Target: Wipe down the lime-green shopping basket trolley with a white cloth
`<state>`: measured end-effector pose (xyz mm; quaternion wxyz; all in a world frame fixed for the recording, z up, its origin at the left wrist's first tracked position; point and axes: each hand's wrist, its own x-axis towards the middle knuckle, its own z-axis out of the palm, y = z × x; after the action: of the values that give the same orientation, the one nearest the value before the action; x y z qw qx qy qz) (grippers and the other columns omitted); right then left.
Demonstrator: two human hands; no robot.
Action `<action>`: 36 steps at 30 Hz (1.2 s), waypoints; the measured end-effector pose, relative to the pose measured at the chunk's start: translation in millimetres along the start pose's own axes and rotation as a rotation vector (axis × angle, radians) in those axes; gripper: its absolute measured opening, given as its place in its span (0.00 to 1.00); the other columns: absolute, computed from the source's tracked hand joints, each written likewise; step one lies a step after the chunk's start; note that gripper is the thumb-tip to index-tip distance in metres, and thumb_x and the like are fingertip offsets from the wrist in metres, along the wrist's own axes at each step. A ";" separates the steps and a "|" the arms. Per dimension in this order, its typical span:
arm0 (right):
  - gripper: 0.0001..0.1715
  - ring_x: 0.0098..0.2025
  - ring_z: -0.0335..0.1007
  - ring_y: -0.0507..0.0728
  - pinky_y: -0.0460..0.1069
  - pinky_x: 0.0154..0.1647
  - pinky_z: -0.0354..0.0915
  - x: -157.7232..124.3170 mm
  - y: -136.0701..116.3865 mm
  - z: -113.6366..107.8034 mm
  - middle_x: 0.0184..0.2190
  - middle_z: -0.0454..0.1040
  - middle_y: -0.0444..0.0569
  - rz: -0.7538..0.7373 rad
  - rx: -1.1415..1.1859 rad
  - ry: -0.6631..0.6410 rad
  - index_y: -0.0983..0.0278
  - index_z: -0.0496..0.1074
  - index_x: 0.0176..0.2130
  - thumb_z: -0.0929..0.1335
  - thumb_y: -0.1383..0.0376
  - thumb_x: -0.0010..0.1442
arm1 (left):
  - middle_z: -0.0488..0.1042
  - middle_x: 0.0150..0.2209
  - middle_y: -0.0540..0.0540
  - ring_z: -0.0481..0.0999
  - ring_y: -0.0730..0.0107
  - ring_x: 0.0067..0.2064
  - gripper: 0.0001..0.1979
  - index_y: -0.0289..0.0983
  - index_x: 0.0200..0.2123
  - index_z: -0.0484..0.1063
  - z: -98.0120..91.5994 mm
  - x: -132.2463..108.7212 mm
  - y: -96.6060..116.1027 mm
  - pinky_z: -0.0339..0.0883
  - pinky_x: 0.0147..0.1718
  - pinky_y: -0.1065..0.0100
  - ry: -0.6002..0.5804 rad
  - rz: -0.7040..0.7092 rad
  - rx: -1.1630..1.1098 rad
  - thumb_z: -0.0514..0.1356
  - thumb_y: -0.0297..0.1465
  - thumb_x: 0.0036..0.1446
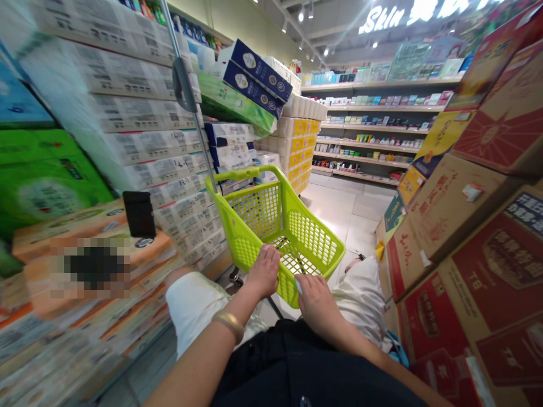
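A lime-green shopping basket [316, 240] on wheels stands right in front of me, between my knees. It has perforated walls, and nothing lies inside it. My left hand [263, 272] is closed over its near rim, a gold bangle on the wrist. Just to the right, my right hand [317, 295] presses against the same rim with its fingers together. A small white cloth-like piece [298, 285] shows at those fingertips; most of it is hidden. A long metal pole with a grey handle [184, 85] rises at the basket's left.
Stacked paper packs [148, 118] wall the left side. A black phone [139, 213] stands on orange packs [150, 249]. Red and brown cartons [441, 209] crowd the right. Beyond, a tiled aisle [335, 198] leads to shelves of small products [373, 125].
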<state>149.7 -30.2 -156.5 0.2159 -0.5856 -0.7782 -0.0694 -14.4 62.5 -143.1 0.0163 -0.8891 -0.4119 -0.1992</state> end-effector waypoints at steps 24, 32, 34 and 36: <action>0.20 0.47 0.67 0.59 0.54 0.52 0.57 39.2 -5.7 14.5 0.44 0.74 0.55 -0.014 0.208 0.162 0.67 0.65 0.55 0.61 0.66 0.65 | 0.68 0.58 0.41 0.57 0.59 0.65 0.31 0.36 0.58 0.63 -1.2 -18.7 -25.6 0.52 0.65 0.46 0.135 -0.017 -0.207 0.48 0.17 0.49; 0.17 0.50 0.62 0.60 0.55 0.53 0.53 50.7 -30.1 12.1 0.48 0.69 0.53 -0.018 0.102 0.009 0.61 0.68 0.51 0.64 0.63 0.62 | 0.74 0.47 0.42 0.64 0.59 0.58 0.22 0.37 0.52 0.68 1.7 -25.4 -20.1 0.55 0.62 0.46 0.145 -0.054 -0.222 0.48 0.22 0.55; 0.17 0.49 0.63 0.60 0.55 0.52 0.53 52.3 -28.3 12.9 0.46 0.70 0.54 0.004 0.084 -0.017 0.62 0.68 0.51 0.63 0.64 0.62 | 0.72 0.49 0.42 0.63 0.59 0.59 0.24 0.37 0.53 0.66 0.6 -27.5 -21.4 0.53 0.63 0.46 0.121 -0.044 -0.253 0.49 0.22 0.53; 0.20 0.48 0.64 0.60 0.56 0.52 0.52 55.0 -28.0 14.3 0.45 0.71 0.53 0.022 0.096 -0.034 0.64 0.66 0.53 0.63 0.65 0.61 | 0.70 0.51 0.41 0.62 0.57 0.60 0.25 0.37 0.54 0.64 0.9 -29.3 -22.0 0.52 0.63 0.45 0.094 -0.043 -0.275 0.52 0.24 0.50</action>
<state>107.6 14.9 -142.4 0.2313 -0.5842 -0.7777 -0.0197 -47.3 55.9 -157.7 -0.0904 -0.8635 -0.3986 -0.2955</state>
